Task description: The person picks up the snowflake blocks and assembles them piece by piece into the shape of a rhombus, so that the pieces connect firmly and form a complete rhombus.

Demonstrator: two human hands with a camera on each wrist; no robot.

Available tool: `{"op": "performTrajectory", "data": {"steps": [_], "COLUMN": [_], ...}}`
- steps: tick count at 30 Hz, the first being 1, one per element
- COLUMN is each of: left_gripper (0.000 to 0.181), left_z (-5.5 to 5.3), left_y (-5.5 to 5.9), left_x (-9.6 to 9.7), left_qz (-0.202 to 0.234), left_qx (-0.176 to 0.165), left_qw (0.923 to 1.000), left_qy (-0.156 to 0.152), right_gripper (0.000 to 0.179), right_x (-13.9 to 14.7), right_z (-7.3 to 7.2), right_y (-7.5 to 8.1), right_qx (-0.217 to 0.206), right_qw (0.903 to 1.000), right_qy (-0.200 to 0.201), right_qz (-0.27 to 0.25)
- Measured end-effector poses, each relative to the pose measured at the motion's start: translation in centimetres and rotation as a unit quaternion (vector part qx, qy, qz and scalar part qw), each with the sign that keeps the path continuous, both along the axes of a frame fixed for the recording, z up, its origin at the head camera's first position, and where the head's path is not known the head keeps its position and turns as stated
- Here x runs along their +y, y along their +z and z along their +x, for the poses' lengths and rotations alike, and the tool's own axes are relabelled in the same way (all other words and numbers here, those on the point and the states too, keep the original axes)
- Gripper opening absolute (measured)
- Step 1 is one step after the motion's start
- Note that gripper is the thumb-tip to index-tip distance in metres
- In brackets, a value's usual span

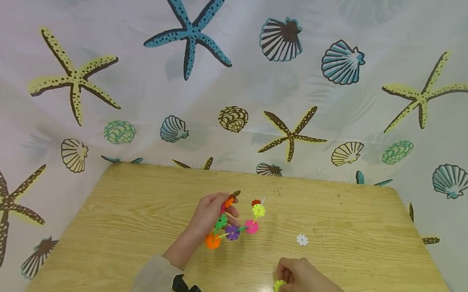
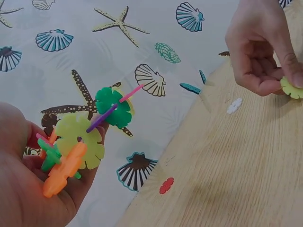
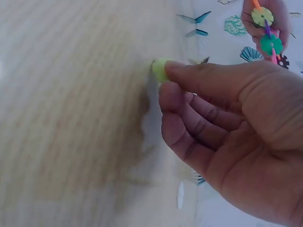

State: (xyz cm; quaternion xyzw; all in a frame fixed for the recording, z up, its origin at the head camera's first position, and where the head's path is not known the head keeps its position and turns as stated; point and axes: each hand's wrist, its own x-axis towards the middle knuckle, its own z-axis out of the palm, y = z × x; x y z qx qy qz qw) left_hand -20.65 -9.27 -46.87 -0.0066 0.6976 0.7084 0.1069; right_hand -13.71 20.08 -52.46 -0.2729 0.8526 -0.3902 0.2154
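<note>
A curved chain of interlocked notched plastic discs hangs from my left hand [image 1: 207, 213], whose fingers hold its upper end. Among its pieces are an orange disc [image 1: 213, 241], a purple disc [image 1: 232, 233], a pink disc [image 1: 251, 226] and a green disc [image 2: 113, 107]. Farther right and nearer the front, my right hand [image 1: 310, 281] pinches a loose yellow-green disc [image 3: 162, 70] between thumb and forefinger, low over the table. The fingers of the left hand partly hide the chain's upper pieces.
One white disc [image 1: 302, 240] lies on the wooden table [image 1: 362, 224] beyond my right hand. A red disc [image 2: 166, 185] also lies on the tabletop. Behind the table's far edge hangs a curtain [image 1: 240, 76] printed with starfish and shells.
</note>
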Motion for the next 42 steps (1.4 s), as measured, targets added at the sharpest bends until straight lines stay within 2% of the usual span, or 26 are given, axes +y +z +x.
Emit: {"op": "performTrajectory", "data": {"steps": [5,12,17,21,25,32,42], "left_gripper": [0.044,0.044,0.044,0.043,0.043,0.042,0.043], "left_z": [0.0,0.1,0.1,0.2,0.3,0.5,0.5], "left_y": [-0.3,-0.3,-0.3,-0.3,-0.2,0.0,-0.1], "left_x": [-0.1,0.0,0.1,0.2,0.4,0.7,1.1], "left_qz": [0.001,0.005,0.006,0.011,0.007,0.007,-0.012], "left_qx": [-0.005,-0.001,0.001,-0.002,-0.007,-0.018,-0.001], "left_qw": [1.0000,0.9998,0.9997,0.9995,0.9992,0.9984,0.9972], "left_qy": [-0.008,-0.021,-0.025,-0.031,-0.038,-0.053,-0.074], "right_gripper": [0.007,0.022,0.025,0.023,0.022,0.022,0.022], "right_x": [0.2,0.5,0.0,-0.9,-1.7,-2.8,-4.4], "right_z": [-1.0,-3.0,-4.2,-5.1,-5.8,-6.7,-7.7], "right_y": [1.5,4.4,6.3,7.3,7.9,8.4,8.6], "right_qx": [-0.007,0.028,0.053,0.055,0.067,0.074,0.077], "right_qw": [0.9987,0.9924,0.9824,0.9736,0.9677,0.9626,0.9554], "right_qy": [-0.031,-0.082,-0.124,-0.159,-0.179,-0.186,-0.198], "right_qz": [-0.041,-0.087,-0.129,-0.154,-0.165,-0.182,-0.205]}}
